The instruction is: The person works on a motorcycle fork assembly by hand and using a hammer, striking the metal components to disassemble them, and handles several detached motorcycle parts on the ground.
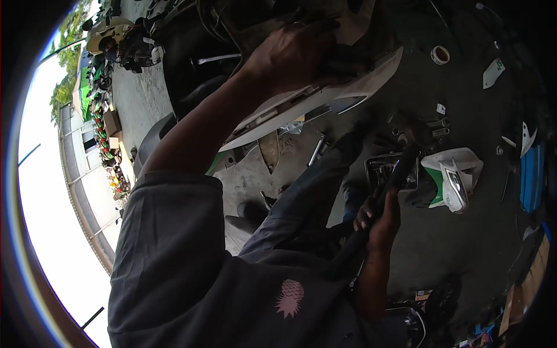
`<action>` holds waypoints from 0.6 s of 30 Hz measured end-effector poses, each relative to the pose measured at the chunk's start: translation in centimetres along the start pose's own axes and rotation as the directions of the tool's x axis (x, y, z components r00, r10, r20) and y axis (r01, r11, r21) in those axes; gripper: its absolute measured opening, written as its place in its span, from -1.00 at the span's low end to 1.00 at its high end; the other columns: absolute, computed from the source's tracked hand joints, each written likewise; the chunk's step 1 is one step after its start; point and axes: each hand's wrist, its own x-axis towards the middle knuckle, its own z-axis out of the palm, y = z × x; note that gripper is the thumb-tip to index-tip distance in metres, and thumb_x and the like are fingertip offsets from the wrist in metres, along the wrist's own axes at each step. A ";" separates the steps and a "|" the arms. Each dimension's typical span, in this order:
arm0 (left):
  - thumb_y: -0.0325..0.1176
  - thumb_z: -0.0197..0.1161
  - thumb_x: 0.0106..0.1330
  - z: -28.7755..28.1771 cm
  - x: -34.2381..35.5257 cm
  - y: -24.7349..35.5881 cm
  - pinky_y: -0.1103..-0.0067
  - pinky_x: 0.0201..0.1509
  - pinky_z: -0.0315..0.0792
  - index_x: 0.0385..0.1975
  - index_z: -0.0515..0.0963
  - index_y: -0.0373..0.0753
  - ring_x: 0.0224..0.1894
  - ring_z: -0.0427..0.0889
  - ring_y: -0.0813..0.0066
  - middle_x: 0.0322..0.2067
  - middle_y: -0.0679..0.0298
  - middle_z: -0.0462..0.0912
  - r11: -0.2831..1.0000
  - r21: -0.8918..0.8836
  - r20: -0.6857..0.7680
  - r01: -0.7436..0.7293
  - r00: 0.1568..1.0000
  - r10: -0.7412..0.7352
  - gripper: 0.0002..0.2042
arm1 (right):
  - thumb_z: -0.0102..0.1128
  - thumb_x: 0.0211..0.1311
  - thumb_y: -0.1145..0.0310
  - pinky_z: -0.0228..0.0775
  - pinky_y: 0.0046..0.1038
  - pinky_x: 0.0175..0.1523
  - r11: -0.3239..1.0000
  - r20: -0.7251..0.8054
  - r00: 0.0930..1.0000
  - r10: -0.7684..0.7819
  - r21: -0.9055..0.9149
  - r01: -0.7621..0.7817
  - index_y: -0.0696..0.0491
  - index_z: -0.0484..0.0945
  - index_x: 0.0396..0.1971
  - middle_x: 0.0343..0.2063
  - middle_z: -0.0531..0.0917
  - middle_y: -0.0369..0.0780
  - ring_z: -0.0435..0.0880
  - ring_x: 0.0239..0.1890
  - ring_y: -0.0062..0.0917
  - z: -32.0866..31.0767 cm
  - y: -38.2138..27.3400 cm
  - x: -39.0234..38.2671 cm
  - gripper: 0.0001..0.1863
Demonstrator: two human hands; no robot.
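My left hand (pixel 293 55) reaches up to the body of a motorbike, which has a white side panel (pixel 255 130). Its fingers curl at a dark part in deep shadow, and what they grip there cannot be made out. Lower and to the right, my right hand (pixel 383 223) is closed around a long dark bar-shaped thing (pixel 396 178). This bar slants upward to the right; its upper end lies in shadow near some tools on the floor, and its lower end blends into my dark shirt.
An open tool tray (pixel 390 171) lies on the floor, with a white and green fairing piece (pixel 455 180) beside it. A tape roll (pixel 440 55) is farther off. At the right edge stands a blue object (pixel 531 180). A row of motorbikes (pixel 110 156) lines the left.
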 end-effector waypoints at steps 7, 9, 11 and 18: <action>-0.01 0.41 -0.07 0.0 0.2 0.9 0.34 0.08 0.45 -0.15 0.52 -0.18 -0.04 0.56 0.13 -0.03 0.13 0.53 0.982 -0.119 -0.007 0.148 0.989 -0.150 -0.48 | -0.24 0.34 -0.11 0.17 -0.52 -0.69 0.999 0.067 0.997 -0.025 0.045 0.022 -0.01 0.32 -0.30 -0.73 0.31 -0.33 0.27 -0.82 -0.60 -0.3 -1.1 0.1 -0.57; -0.05 0.42 -0.08 0.0 -0.1 0.5 0.35 0.04 0.47 -0.12 0.51 -0.18 -0.04 0.56 0.13 -0.02 0.12 0.53 0.987 -0.085 -0.022 0.135 0.990 -0.138 -0.47 | -0.24 0.35 -0.09 0.20 -0.49 -0.68 0.998 0.122 0.992 -0.043 0.058 0.036 0.00 0.31 -0.32 -0.71 0.34 -0.30 0.30 -0.81 -0.58 0.4 -2.3 0.1 -0.58; -0.10 0.44 -0.09 0.0 -0.6 0.0 0.36 0.01 0.49 -0.08 0.51 -0.16 -0.03 0.56 0.12 -0.02 0.12 0.53 0.984 -0.101 -0.017 0.146 0.989 -0.148 -0.47 | -0.24 0.35 -0.09 0.23 -0.49 -0.67 0.997 0.167 0.984 -0.064 0.062 0.055 0.01 0.31 -0.34 -0.71 0.35 -0.30 0.31 -0.81 -0.58 2.1 -3.2 0.4 -0.58; -0.25 0.41 -0.05 -0.2 -0.1 0.0 0.35 0.00 0.49 -0.02 0.47 -0.15 -0.04 0.56 0.10 -0.04 0.11 0.54 0.973 -0.157 0.060 0.172 0.985 -0.164 -0.48 | -0.27 0.37 -0.06 0.24 -0.47 -0.66 0.994 0.284 0.954 -0.097 -0.029 0.109 0.04 0.29 -0.35 -0.73 0.33 -0.28 0.32 -0.80 -0.55 3.8 -5.8 0.6 -0.58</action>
